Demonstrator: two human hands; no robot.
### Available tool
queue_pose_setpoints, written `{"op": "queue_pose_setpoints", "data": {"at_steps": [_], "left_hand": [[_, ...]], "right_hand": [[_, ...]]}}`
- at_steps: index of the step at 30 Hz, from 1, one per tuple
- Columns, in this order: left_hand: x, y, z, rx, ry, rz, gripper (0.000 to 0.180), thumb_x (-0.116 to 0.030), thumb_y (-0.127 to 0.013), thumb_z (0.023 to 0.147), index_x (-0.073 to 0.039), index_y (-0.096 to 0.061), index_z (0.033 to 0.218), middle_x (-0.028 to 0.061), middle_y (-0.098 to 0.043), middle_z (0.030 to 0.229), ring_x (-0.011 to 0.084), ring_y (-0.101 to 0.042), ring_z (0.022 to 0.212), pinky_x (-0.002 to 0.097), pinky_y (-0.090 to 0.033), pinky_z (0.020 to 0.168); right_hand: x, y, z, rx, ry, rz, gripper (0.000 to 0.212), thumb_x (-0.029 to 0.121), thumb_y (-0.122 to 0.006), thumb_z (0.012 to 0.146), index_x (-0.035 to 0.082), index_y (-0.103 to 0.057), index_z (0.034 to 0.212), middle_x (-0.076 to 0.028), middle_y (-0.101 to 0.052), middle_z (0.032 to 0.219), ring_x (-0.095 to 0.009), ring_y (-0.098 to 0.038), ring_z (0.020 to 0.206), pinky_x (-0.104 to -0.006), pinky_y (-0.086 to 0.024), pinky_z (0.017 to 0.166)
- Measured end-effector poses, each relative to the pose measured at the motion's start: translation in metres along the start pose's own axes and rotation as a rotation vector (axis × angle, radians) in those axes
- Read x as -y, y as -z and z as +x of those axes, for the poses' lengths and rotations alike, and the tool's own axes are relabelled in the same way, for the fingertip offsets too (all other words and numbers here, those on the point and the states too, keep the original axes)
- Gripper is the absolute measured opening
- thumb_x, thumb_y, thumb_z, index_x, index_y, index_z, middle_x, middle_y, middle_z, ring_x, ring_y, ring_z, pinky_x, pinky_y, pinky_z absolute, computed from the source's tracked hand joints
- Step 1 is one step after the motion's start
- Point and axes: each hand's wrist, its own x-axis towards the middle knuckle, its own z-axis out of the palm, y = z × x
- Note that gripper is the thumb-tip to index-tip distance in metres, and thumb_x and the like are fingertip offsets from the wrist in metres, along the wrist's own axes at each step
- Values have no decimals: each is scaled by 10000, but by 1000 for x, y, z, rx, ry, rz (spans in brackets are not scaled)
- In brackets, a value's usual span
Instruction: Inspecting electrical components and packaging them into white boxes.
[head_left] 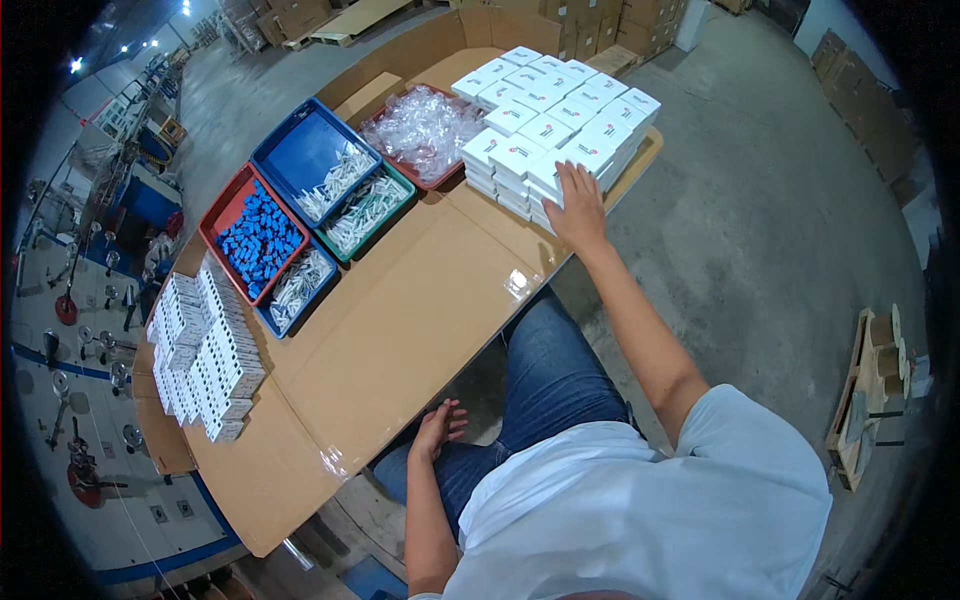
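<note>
A: What's on the left?
B: The left hand (438,428) rests loose on the knee, its grip holding nothing.
A: And right?
B: The right hand (577,208) lies flat, fingers spread, on the stacked white boxes (545,120) at the cardboard-covered surface's (400,320) far right end

- Grey concrete floor (760,200) surrounds a cardboard-covered table (400,330).
- Beyond the table, stacked brown cartons (600,20).
- Left of the table, possibly machinery (90,330).
</note>
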Motion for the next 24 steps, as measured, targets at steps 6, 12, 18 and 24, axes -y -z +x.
{"op": "queue_pose_setpoints", "data": {"at_steps": [6,12,18,24], "left_hand": [[8,8,8,27,-3,-100,538,-506,-489,1047,-97,-550,1391,97,-654,1257,237,-652,1067,408,-545,886],[3,5,2,26,13,-89,552,-506,-488,1048,-100,-534,1418,96,-646,1268,241,-648,1074,407,-538,908],[-2,0,-4,81,-57,83,553,-519,-492,1044,-121,-534,1427,67,-642,1254,190,-625,1068,365,-516,917],[-23,-35,-33,237,-164,286,517,-473,-465,1068,-122,-522,1445,58,-630,1287,159,-585,1160,309,-474,984]], "right_hand": [[-1,22,-12,139,-40,67,566,67,-764,763,67,-615,1309,-139,-558,1312,-345,-489,1259,-463,-408,1067],[-8,29,-17,15,-3,176,542,25,-750,770,85,-642,1298,-134,-558,1289,-342,-513,1230,-432,-462,1014],[27,58,-28,-193,61,476,568,-69,-704,793,108,-638,1329,-146,-555,1376,-344,-575,1241,-425,-507,994],[57,77,-36,-231,155,648,576,-108,-713,776,91,-650,1313,-171,-578,1403,-352,-574,1285,-398,-497,1024]]}}
